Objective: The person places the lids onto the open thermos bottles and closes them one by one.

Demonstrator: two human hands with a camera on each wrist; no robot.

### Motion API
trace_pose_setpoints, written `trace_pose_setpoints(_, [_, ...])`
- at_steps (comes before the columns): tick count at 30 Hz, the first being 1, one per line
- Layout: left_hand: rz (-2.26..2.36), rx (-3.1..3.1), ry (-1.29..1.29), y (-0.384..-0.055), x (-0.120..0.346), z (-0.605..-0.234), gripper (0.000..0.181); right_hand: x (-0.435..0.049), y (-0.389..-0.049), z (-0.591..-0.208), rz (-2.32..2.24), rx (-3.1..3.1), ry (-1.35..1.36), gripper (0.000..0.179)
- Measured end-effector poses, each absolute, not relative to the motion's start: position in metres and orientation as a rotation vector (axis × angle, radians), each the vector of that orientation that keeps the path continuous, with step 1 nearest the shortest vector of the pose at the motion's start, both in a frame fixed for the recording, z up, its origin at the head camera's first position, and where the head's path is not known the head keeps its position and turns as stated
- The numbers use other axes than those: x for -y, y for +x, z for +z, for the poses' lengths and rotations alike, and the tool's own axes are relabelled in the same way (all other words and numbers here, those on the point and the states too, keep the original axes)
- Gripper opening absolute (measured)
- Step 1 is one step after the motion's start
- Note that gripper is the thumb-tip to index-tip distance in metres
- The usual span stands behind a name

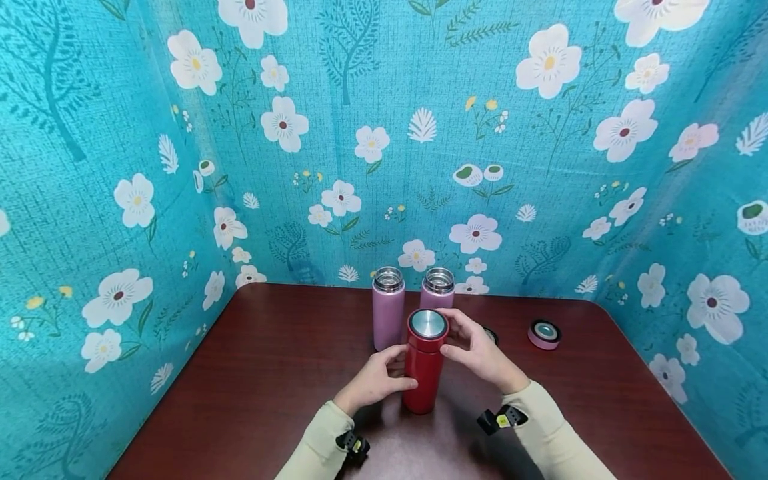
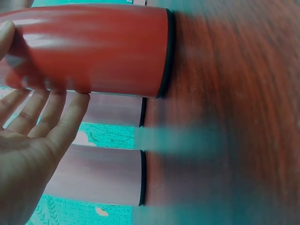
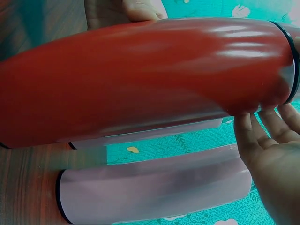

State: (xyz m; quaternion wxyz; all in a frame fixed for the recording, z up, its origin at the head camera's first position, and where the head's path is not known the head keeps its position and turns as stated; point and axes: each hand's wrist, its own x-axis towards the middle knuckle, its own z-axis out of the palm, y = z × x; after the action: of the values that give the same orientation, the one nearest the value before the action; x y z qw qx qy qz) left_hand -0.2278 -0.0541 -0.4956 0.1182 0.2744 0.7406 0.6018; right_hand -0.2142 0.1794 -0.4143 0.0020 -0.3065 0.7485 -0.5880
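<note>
The red bottle (image 1: 423, 373) was in the middle of the near part of the table (image 1: 288, 380), almost upright, with its silver-topped lid (image 1: 429, 324) on; whether its base touched the wood, I could not tell surely. The left hand (image 1: 375, 379) held the body between thumb and fingertips, the fingers only slightly bent and the palm away from it. The right hand (image 1: 480, 347) was half closed around the top, with the thumb near the seam under the lid.

In my judgement, the light grip of the left hand was the weak point: if the lid were twisted hard, the smooth body could turn with it or slip. A push away from the person could knock the two open lilac bottles, the left one (image 1: 388, 313) and the right one (image 1: 437, 293), which stood close behind. A wide movement of the right hand could also sweep away the partly hidden lilac lid (image 1: 491, 335) beside it; the other loose lid (image 1: 544, 335) lay farther right, and so was safer.

The table was dark reddish-brown and shiny, which might help a bottle to slide. Around it hung turquoise cloth (image 1: 408, 73) with white flowers, on the back and on both sides.
</note>
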Motion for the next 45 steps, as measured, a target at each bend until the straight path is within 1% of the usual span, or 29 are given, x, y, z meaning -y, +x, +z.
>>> trace_pose_setpoints(6, [1.773,-2.155,0.79,-0.2272,0.0533,-0.4948,0.057,-0.1798,-0.2119,-0.4147,-1.867,-2.347,-0.902,0.056])
trace_pose_setpoints(11, [1.77,-2.161,0.795,-0.2266,0.0537,-0.4931,0.057,-0.18,-0.2125,-0.4152,-1.849,-2.315,-0.953,0.059])
trace_pose_setpoints(17, [1.755,-2.178,0.81,-0.2258,0.0529,-0.4922,0.056,-0.1793,-0.2112,-0.4127,-1.85,-2.333,-0.968,0.057])
trace_pose_setpoints(27, [1.744,-2.195,0.79,-0.2247,0.0522,-0.4925,0.056,-0.1783,-0.2116,-0.4134,-1.915,-2.319,-0.876,0.059])
trace_pose_setpoints(36, [1.749,-2.18,0.768,-0.2213,0.0519,-0.4855,0.055,-0.1785,-0.2121,-0.4133,-1.851,-2.338,-0.93,0.058])
trace_pose_setpoints(45, [1.738,-2.196,0.788,-0.2247,0.052,-0.4924,0.055,-0.1779,-0.2134,-0.4145,-1.907,-2.346,-0.913,0.058])
